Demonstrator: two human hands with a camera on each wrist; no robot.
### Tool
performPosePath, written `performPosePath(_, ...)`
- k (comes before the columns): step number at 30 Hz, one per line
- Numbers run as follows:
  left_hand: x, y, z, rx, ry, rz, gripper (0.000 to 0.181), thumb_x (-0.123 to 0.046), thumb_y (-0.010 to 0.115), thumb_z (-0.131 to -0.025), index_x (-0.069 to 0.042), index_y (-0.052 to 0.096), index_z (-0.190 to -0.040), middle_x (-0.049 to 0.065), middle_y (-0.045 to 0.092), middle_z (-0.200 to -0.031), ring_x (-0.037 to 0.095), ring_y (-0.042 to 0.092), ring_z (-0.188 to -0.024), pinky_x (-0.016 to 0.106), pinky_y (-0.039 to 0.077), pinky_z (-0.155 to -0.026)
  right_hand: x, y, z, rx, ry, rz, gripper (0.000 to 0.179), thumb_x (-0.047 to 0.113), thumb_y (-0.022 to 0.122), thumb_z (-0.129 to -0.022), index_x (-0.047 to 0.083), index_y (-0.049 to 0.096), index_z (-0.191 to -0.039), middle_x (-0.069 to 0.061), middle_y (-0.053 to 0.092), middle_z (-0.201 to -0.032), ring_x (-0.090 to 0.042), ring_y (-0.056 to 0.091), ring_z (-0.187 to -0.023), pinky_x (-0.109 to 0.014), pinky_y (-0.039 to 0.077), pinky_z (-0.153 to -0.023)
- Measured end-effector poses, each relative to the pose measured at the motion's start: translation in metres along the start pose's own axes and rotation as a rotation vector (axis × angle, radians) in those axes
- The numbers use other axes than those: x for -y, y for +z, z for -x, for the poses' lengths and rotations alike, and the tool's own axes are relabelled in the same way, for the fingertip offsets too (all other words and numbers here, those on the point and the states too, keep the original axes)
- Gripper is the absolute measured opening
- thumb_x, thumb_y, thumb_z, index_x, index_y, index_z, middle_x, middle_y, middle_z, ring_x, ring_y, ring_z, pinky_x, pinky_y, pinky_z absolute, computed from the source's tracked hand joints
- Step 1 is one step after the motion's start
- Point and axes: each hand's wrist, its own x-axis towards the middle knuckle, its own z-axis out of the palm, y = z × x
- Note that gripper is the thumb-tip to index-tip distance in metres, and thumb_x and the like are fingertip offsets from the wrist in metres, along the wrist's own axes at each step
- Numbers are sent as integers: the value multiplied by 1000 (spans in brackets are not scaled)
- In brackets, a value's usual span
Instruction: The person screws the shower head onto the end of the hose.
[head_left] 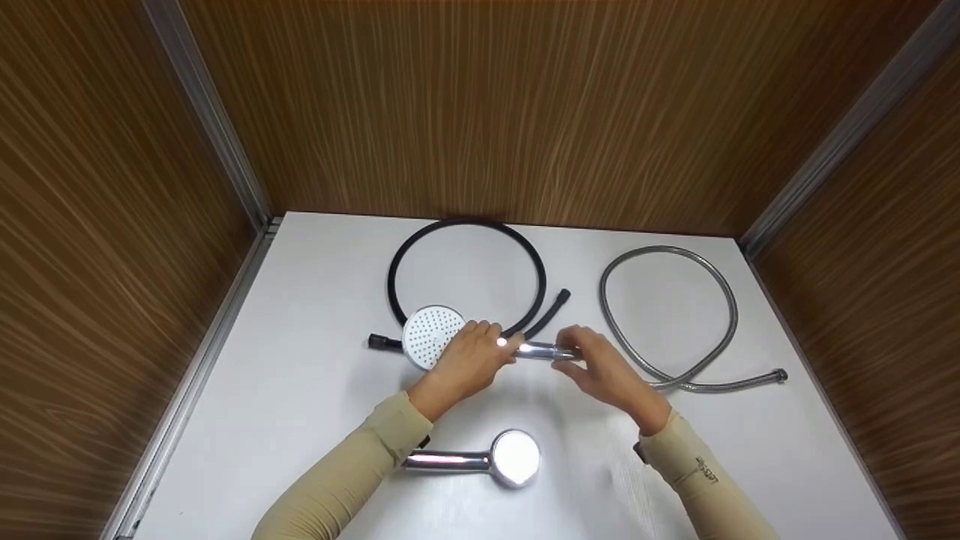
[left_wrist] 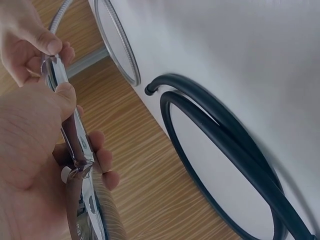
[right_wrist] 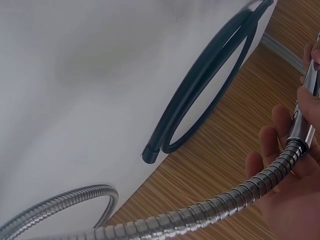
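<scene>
My left hand [head_left: 469,356] grips the chrome handle [head_left: 536,350] of a shower head whose round white spray face [head_left: 431,335], dotted with nozzles, points up in the head view. At the handle's free end, the thumb and fingers of my right hand [head_left: 600,367] hold a smooth chrome connector [right_wrist: 301,127]. From that connector runs a ribbed metal shower hose [right_wrist: 210,212], seen close up in the right wrist view. Whether the connector is fully screwed onto the handle cannot be told. The handle and hose end are held above the white table.
A black hose [head_left: 541,277] lies coiled behind the shower head. The metal hose's loop rests at the right, its loose end fitting [head_left: 780,375] near the table edge. A second chrome shower head [head_left: 516,457] lies in front, partly behind my left sleeve. Wood-grain panels [head_left: 480,112] enclose the table.
</scene>
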Motion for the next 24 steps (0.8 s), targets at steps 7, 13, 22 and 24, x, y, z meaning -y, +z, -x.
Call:
performPosePath(7, 1, 0, 1, -9, -5, 35, 26, -37, 62, -104, -20, 59, -125, 4, 64, -88, 20, 62, -81, 31, 49, -76, 0, 0, 0, 19, 16, 7, 22, 9, 75, -96, 4, 67, -117, -6, 72, -103, -19, 64, -94, -41, 60, -86)
performPosePath(13, 1, 0, 0, -3, -3, 21, 27, -37, 62, -104, -20, 60, -125, 3, 65, -88, 20, 62, -81, 31, 49, -76, 0, -1, 1, 12, 4, 7, 22, 11, 76, -97, 4, 70, -116, -6, 73, -105, -20, 64, -95, -40, 60, -87)
performPosePath(22, 0, -2, 2, 15, -3, 18, 27, -38, 61, -105, -20, 60, -125, 3, 66, -89, 19, 63, -81, 31, 50, -76, 1, 1, 0, 2, -1, -12, 30, 4, 80, -91, 4, 64, -116, -7, 72, -103, -21, 68, -96, -37, 62, -87)
performPosePath(24, 0, -2, 2, 22, -9, 21, 26, -38, 60, -105, -20, 60, -124, 3, 66, -89, 19, 64, -81, 31, 50, -76, 1, 2, 1, -4, -13, -9, 28, 4, 79, -91, 4, 65, -115, -7, 72, -103, -21, 67, -95, -38, 62, -86)
